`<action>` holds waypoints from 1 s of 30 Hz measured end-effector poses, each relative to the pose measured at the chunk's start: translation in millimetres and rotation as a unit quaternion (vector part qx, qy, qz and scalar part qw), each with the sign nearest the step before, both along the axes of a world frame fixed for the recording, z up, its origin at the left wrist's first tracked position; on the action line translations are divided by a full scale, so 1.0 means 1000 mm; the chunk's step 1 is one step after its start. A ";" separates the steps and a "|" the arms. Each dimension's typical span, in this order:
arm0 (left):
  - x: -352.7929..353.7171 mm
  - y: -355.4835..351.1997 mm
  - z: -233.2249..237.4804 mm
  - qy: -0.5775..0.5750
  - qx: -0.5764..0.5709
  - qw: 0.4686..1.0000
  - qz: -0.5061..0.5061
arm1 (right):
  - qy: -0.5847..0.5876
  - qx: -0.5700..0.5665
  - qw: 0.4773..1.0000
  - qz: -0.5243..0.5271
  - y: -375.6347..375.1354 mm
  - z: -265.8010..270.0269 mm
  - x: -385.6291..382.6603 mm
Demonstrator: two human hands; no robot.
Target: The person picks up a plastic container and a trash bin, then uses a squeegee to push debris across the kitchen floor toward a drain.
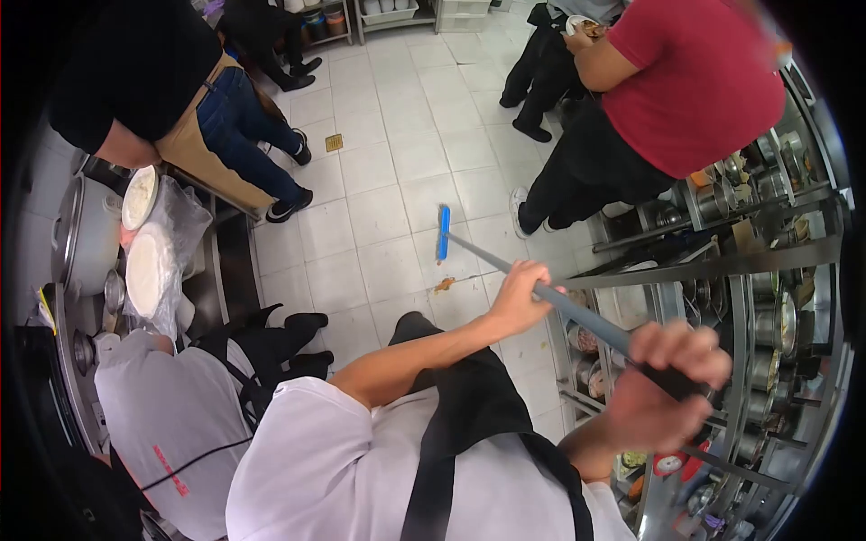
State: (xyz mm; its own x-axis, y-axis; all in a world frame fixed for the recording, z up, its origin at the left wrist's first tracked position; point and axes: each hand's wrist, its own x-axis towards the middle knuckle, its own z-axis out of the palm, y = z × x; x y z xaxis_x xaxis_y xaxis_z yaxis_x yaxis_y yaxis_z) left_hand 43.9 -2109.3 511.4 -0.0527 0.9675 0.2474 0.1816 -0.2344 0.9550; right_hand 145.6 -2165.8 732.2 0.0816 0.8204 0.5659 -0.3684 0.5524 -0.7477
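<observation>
A long-handled broom with a grey pole slants down and away from me. Its narrow blue head rests on the white tiled floor; bristles cannot be made out. My left hand is wrapped round the pole partway along. Higher up, my right hand, smeared by motion, is closed over the dark end of the handle. On the tiles just short of the blue head lies a brown scrap of debris, with a smaller bit at the head's near end.
A person in a red shirt stands ahead right beside metal shelves of pots. Ahead left is a person in jeans. Close on my left, someone in a white shirt stands by a counter with a large pot. A floor drain lies ahead.
</observation>
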 end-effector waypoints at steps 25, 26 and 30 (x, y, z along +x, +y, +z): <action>-0.100 0.100 -0.203 0.162 -0.073 0.984 -0.010 | -0.227 -0.095 0.968 -0.049 0.074 -0.155 -0.099; -0.097 0.079 -0.219 0.190 -0.084 0.977 -0.041 | -0.228 -0.115 0.966 -0.037 0.055 -0.164 -0.094; -0.074 0.007 -0.201 0.115 -0.068 0.962 -0.239 | -0.223 -0.142 0.964 -0.025 -0.019 -0.119 -0.079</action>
